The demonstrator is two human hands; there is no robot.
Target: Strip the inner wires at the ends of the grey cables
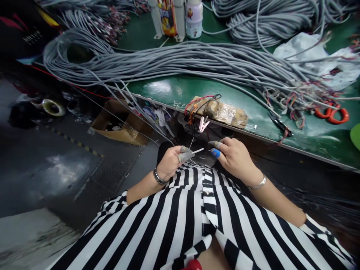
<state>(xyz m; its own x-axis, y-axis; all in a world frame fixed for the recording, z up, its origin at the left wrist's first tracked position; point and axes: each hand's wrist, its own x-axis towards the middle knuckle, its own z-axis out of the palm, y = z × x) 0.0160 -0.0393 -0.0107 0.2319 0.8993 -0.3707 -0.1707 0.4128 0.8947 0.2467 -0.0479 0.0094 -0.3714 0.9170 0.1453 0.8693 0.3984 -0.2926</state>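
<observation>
My left hand (170, 162) is closed in a pinch, with grey tape or covers on its fingertips. Out of the pinch, pointing right, sticks the pale end of a grey cable (198, 150). Just to the right is my right hand (234, 157), its thumb in a blue finger cover and its index finger in a grey one. Those two tips are brought close together; whatever may be between them is too small to make out. Both hands are above my lap, in front of the table edge. A long bundle of grey cables (157, 62) lies across the green table (160, 88).
At the table edge are a tape-wrapped block (227, 112) and a pink clip (203, 124). Orange-handled scissors (339, 114) and dark pliers (279, 123) lie right, near stripped wire ends. Behind stand a lilac bottle (194, 18) and coiled cables (272, 24). A cardboard box (120, 135) is below left.
</observation>
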